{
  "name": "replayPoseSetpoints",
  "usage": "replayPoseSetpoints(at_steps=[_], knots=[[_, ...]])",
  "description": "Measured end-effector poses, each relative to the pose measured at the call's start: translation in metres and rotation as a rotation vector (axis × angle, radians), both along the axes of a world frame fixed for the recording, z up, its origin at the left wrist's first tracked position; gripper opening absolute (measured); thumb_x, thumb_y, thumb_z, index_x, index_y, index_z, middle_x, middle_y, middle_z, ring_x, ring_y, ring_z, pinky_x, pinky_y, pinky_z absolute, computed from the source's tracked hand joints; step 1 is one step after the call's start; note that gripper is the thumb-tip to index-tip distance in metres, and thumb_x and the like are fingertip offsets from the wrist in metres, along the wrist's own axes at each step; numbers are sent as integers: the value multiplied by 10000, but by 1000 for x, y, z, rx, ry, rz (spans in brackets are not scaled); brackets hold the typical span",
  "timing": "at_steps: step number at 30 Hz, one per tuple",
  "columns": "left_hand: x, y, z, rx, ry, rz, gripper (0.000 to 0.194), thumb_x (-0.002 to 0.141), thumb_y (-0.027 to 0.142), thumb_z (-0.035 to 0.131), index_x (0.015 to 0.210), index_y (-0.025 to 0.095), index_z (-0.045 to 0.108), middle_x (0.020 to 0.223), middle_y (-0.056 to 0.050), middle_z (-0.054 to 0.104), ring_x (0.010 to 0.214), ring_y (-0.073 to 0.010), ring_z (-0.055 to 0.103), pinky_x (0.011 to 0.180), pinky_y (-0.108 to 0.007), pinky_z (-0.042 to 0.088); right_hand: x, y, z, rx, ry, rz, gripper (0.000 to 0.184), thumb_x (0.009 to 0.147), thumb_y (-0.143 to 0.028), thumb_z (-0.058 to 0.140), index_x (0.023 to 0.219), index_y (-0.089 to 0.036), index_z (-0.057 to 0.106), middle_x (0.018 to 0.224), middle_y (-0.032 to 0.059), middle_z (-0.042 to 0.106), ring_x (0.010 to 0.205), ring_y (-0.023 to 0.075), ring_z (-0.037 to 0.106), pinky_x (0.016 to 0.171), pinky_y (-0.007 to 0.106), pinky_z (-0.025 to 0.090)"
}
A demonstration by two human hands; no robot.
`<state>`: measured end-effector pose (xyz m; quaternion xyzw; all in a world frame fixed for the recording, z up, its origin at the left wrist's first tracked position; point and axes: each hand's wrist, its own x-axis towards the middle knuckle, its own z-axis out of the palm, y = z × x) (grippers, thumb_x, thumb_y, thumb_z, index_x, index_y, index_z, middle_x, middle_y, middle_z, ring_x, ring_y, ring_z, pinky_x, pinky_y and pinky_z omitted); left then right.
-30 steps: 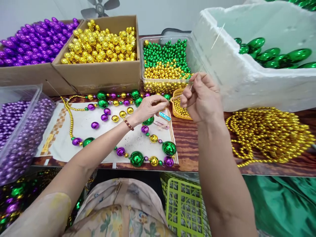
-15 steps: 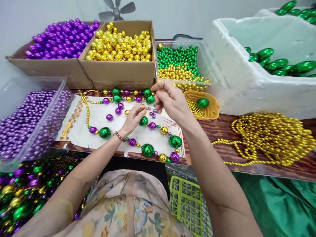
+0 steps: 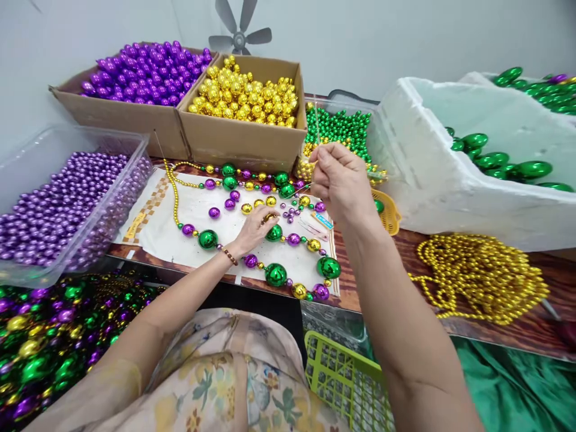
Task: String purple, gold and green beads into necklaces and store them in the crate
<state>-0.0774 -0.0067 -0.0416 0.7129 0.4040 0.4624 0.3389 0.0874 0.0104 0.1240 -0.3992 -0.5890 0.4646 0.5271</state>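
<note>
My right hand [image 3: 342, 183] is raised above the table with its fingers pinched on a thin needle or wire that slants down to the left. My left hand [image 3: 257, 228] rests low on a white cloth [image 3: 193, 231], its fingers closed around a gold bead [image 3: 270, 217] next to a green one. A string of green, purple and gold beads [image 3: 275, 274] loops around the cloth. Several loose purple and gold beads [image 3: 246, 208] lie just beyond my left hand.
Cardboard boxes of purple beads [image 3: 148, 72] and gold beads [image 3: 245, 96] stand at the back. A clear tub of small purple beads [image 3: 58, 198] is at the left, a foam box [image 3: 450, 192] with green beads at the right. Gold bead strands [image 3: 479, 276] pile beside it.
My right hand came left and lower from the foam box toward the cloth. My left hand dropped onto the cloth and closed on a gold bead. The view shifted downward.
</note>
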Motion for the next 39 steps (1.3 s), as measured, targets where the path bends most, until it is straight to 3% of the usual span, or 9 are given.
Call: replayPoseSetpoints(at_steps=[6, 12, 19, 23, 25, 27, 31, 34, 39], knots=[[10, 0, -7, 12, 22, 45, 118, 983, 263, 562, 1020, 193, 650, 1073, -84, 675, 1018, -220, 627, 919, -367, 500, 21, 4, 59, 54, 170, -119, 300, 917, -299, 747, 742, -238, 511, 516, -107, 220, 448, 70, 147, 421, 229, 177], [18, 6, -8, 61, 40, 62, 139, 996, 286, 567, 1073, 208, 651, 1108, -78, 679, 1058, -216, 631, 968, -371, 506, 18, 12, 107, 27, 249, -330, 479, 1091, -99, 371, 635, -200, 478, 453, -92, 179, 388, 52, 98, 404, 203, 99], [11, -5, -23, -27, 99, 115, 122, 983, 261, 569, 1038, 199, 659, 1073, -77, 682, 1026, -219, 632, 943, -379, 524, -4, -4, 98, -73, 174, -207, 446, 1022, -26, 461, 613, -180, 550, 413, -84, 223, 392, 45, 123, 377, 194, 122], [-9, -5, -17, 14, 107, 56, 168, 953, 339, 639, 1048, 210, 689, 1121, -84, 697, 1079, -232, 644, 1003, -410, 512, -1, -7, 86, -43, 66, -97, 379, 996, -95, 535, 638, -182, 621, 442, -68, 251, 400, 37, 179, 382, 230, 104], [-37, 12, -7, 56, 33, 206, 210, 952, 369, 644, 1087, 214, 685, 1175, -97, 691, 1137, -239, 633, 1043, -422, 495, 2, -6, 77, -58, 30, -16, 259, 929, -184, 682, 671, -184, 667, 463, -56, 301, 400, 32, 223, 383, 251, 96], [-79, 43, 9, 50, -77, 483, 220, 980, 356, 593, 1131, 211, 662, 1216, -107, 677, 1167, -233, 621, 1062, -417, 484, 2, -5, 69, -72, -2, 41, 215, 812, -312, 838, 693, -194, 703, 478, -44, 344, 396, 36, 262, 380, 262, 92], [-173, 122, 40, -184, -193, 996, 207, 980, 234, 558, 1174, 176, 601, 1350, -134, 618, 1299, -209, 563, 1145, -342, 401, -1, -4, 57, -98, -39, 64, 315, 696, -478, 913, 702, -224, 728, 475, -33, 360, 378, 52, 271, 375, 272, 89], [-214, 173, 52, -270, -218, 1130, 334, 951, 244, 599, 1256, 120, 541, 1476, -225, 509, 1449, -282, 441, 1208, -395, 312, -4, 0, 51, -148, -66, 32, 304, 708, -490, 892, 712, -230, 733, 481, -24, 360, 385, 64, 275, 374, 271, 105], [-229, 227, 54, -367, -330, 1309, 421, 995, 329, 498, 1309, 51, 470, 1518, -333, 407, 1485, -373, 383, 1203, -524, 275, -2, 9, 35, -266, -122, -43, 246, 741, -478, 836, 701, -265, 720, 528, -10, 340, 427, 83, 248, 399, 258, 115]])
